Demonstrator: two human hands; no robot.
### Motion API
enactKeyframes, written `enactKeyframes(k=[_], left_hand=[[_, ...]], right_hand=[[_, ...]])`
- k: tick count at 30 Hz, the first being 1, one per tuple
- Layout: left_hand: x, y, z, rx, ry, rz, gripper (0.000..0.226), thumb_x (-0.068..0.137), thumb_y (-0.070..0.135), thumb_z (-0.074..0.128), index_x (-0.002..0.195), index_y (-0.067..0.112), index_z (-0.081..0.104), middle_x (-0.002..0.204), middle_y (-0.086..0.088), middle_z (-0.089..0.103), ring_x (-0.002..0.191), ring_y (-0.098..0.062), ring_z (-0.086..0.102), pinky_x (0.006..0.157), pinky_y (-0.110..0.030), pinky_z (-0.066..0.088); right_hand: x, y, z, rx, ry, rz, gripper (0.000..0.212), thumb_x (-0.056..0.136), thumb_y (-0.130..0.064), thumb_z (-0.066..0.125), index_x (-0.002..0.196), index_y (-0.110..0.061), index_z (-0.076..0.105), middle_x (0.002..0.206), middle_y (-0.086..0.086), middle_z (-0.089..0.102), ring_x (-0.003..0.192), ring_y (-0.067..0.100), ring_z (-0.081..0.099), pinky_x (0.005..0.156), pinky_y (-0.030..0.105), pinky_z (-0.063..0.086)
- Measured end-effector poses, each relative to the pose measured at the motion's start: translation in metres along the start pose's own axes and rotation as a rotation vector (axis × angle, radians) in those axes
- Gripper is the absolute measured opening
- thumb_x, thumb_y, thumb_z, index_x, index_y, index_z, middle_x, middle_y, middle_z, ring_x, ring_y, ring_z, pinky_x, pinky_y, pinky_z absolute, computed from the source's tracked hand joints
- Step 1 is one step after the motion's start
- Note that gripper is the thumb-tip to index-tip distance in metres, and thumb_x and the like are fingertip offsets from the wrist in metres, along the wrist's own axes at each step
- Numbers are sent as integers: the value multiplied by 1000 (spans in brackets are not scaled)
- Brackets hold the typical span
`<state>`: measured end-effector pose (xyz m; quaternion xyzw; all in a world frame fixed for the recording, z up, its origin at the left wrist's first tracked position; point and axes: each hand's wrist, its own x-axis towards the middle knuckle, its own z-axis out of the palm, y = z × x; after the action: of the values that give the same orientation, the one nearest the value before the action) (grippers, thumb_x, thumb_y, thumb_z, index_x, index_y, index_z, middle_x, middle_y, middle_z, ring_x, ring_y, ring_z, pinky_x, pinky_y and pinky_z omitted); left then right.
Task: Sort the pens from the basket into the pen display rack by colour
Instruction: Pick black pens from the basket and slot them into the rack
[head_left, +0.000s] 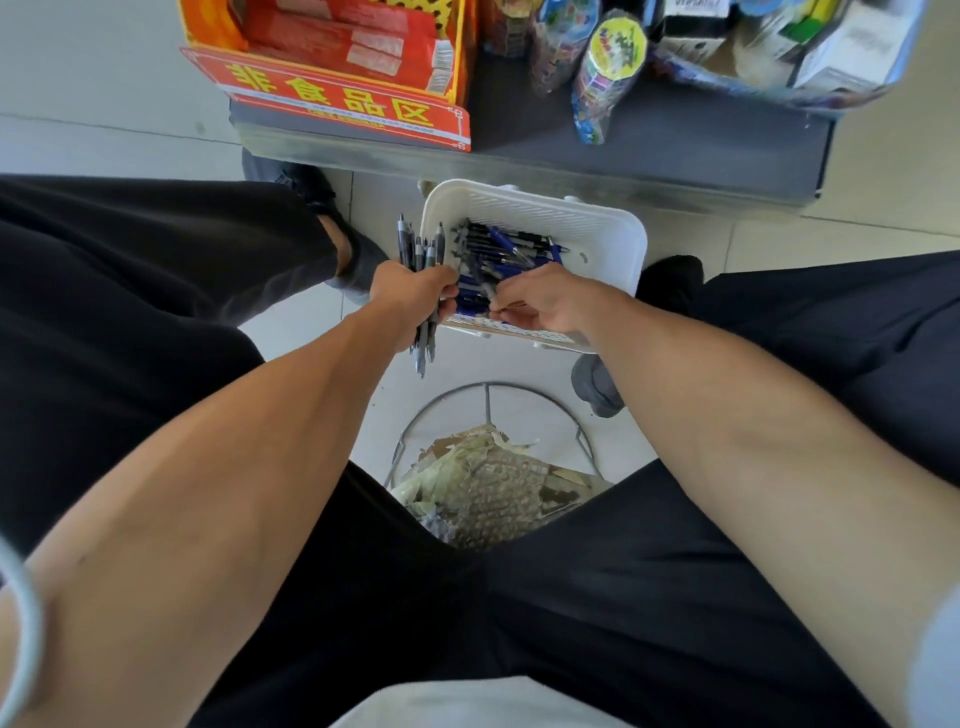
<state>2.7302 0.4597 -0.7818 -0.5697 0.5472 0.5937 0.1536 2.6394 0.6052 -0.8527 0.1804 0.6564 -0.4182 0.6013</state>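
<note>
blue and black pens (511, 249) in white basket (597, 228)

One wide-angle view from the person's head, tilted almost straight down at the tiled floor (104, 104). Both forearms (260, 441) reach up from the bottom edge to a white basket (613, 223) near the centre, close below the camera. A shop shelf (623, 171) crosses the top edge.

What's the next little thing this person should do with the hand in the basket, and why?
Probably lift the grey pen that the right hand pinches out of the basket and add it to the bundle of grey pens gripped by the left hand. That bundle looks all grey, while blue pens and dark ones lie mixed in the basket.
</note>
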Motion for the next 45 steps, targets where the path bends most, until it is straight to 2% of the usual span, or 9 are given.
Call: enactKeyframes(k=[7, 12, 16, 20, 22, 26, 31, 40, 45], left_hand=[[4, -1, 13, 101, 90, 98, 23, 83, 27, 81, 89, 9, 68, 67, -7, 66, 47, -13, 57, 51, -24, 50], [-1, 6, 9, 68, 20, 140, 18, 84, 12, 79, 84, 7, 61, 57, -5, 55, 39, -12, 47, 45, -23, 45], [2, 10, 2, 88, 12, 94, 13, 82, 15, 73, 81, 7, 63, 57, -4, 54, 39, -11, 47, 46, -22, 46], [5, 2, -7, 106, -55, 23, 15, 81, 20, 68, 81, 6, 62, 59, -4, 53, 51, -17, 49, 52, -26, 47], [6, -2, -8, 105, -88, 12, 16, 81, 17, 66, 71, 8, 58, 51, 0, 50, 46, -14, 47, 48, -23, 43], [12, -4, -9, 30, -90, 30, 15, 71, 17, 67, 61, 13, 56, 48, 3, 50, 44, -11, 46, 50, -24, 42], [19, -4, -12, -15, -114, -7, 11, 68, 18, 66, 65, 13, 56, 51, 1, 52, 50, -16, 50, 56, -27, 45], [16, -1, -12, -109, -187, -102, 17, 86, 4, 64, 99, -6, 62, 95, -26, 73, 86, -37, 76, 76, -41, 64], [11, 3, -8, -79, -144, -51, 12, 88, 4, 65, 97, -3, 62, 73, -12, 66, 60, -20, 64, 59, -27, 56]], right_hand=[[-31, -6, -15, 206, -305, -8, 27, 86, 9, 69, 107, -7, 69, 87, 11, 75, 85, 23, 75, 59, 19, 58], [-30, -9, -10, 110, -430, 45, 29, 79, 3, 74, 103, -12, 71, 89, 5, 73, 87, 18, 71, 54, 15, 51], [-15, -13, 2, 245, -275, 40, 15, 97, -11, 61, 97, -15, 76, 98, 4, 76, 85, 15, 70, 56, 18, 44], [15, -11, 13, -718, 123, -331, 27, 95, -13, 58, 112, -22, 76, 118, -1, 70, 106, 17, 63, 93, 33, 53], [25, -9, 19, -1080, 101, -460, 39, 91, -7, 58, 122, -26, 72, 139, -6, 58, 130, 22, 48, 111, 39, 40], [30, -8, 45, -1737, 82, -641, 56, 92, -10, 59, 146, -27, 52, 164, -7, 24, 146, 31, 19, 116, 46, 21], [44, -17, 60, -2127, 56, -443, 71, 94, -28, 63, 157, -31, 31, 170, -4, 2, 155, 32, -6, 123, 54, 2], [37, -16, 44, -1955, 26, -690, 62, 96, -17, 58, 153, -30, 38, 162, 3, 23, 151, 30, 13, 123, 48, 13], [27, -14, 22, -1139, 54, -678, 40, 100, -6, 52, 140, -11, 55, 132, 10, 48, 118, 25, 48, 106, 39, 42]])
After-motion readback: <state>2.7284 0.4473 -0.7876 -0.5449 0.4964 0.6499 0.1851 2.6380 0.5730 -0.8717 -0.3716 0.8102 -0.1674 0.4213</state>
